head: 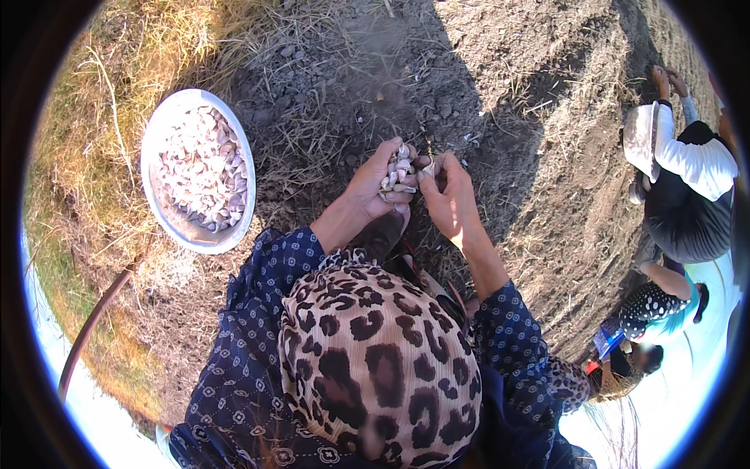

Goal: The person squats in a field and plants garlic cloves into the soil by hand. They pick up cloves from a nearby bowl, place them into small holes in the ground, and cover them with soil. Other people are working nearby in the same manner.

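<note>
Several garlic cloves (399,171) lie in my left hand (369,186), its palm cupped around them. Close beside it, the fingertips of my right hand (452,196) pinch a single garlic clove (430,169), with a thin dry stalk or strand rising above it. Both hands are over the soil in front of me. To the left of them, a round metal basin (251,202) holds a heap of garlic cloves (202,164). A leopard-print cloth (375,363) covers the middle of the lower view, between my patterned blue sleeves.
Dark tilled soil (375,76) with straw bits spreads ahead; dry grass (94,146) borders it on the left. A curved brown hose or rod (94,328) stands at lower left. On the right, several people work, one with a pale basin (640,138), another near a blue container (609,340).
</note>
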Demonstrator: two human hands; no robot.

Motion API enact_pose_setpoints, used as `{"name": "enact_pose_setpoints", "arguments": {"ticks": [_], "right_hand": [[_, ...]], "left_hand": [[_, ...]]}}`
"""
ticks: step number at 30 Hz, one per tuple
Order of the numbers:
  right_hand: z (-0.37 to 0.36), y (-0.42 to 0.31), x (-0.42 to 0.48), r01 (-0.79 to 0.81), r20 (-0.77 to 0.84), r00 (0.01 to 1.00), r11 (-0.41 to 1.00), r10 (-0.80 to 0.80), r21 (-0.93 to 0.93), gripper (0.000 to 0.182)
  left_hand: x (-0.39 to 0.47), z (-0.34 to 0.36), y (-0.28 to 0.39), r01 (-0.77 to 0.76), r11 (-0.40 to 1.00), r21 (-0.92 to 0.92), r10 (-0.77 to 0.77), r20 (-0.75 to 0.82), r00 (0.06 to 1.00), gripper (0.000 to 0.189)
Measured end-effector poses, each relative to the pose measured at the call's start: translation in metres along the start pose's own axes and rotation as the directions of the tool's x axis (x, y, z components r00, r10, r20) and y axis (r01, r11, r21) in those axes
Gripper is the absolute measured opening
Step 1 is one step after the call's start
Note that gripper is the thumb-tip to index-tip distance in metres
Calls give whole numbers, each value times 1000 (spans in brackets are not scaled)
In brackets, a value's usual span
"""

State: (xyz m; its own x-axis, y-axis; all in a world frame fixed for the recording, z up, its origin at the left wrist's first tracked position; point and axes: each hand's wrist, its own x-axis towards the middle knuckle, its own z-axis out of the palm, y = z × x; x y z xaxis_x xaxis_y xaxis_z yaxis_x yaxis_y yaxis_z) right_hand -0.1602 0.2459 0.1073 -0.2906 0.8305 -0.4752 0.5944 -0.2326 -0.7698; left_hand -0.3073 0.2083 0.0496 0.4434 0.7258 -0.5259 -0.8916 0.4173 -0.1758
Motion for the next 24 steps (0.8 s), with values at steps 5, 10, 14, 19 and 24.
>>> {"name": "enact_pose_setpoints", "arguments": {"ticks": [5,10,14,19,24], "right_hand": [[-5,-2,3,-158,100,985,963,140,218,18],[-9,4,2,-145,100,987,966,126,214,20],[-13,9,8,-108,111,989,990,98,88,21],[-13,4,8,-214,207,962,961,177,174,19],[-9,0,6,-363,243,927,839,284,406,21]], "left_hand": [[1,0,4,8,998,-60,-7,20,1000,32],[4,-6,1,-1,1000,6,1,38,999,34],[4,-2,-1,17,1000,-7,-17,9,1000,34],[5,-10,-1,34,999,-15,-33,29,999,34],[6,-6,0,25,1000,7,-25,30,999,34]]}}
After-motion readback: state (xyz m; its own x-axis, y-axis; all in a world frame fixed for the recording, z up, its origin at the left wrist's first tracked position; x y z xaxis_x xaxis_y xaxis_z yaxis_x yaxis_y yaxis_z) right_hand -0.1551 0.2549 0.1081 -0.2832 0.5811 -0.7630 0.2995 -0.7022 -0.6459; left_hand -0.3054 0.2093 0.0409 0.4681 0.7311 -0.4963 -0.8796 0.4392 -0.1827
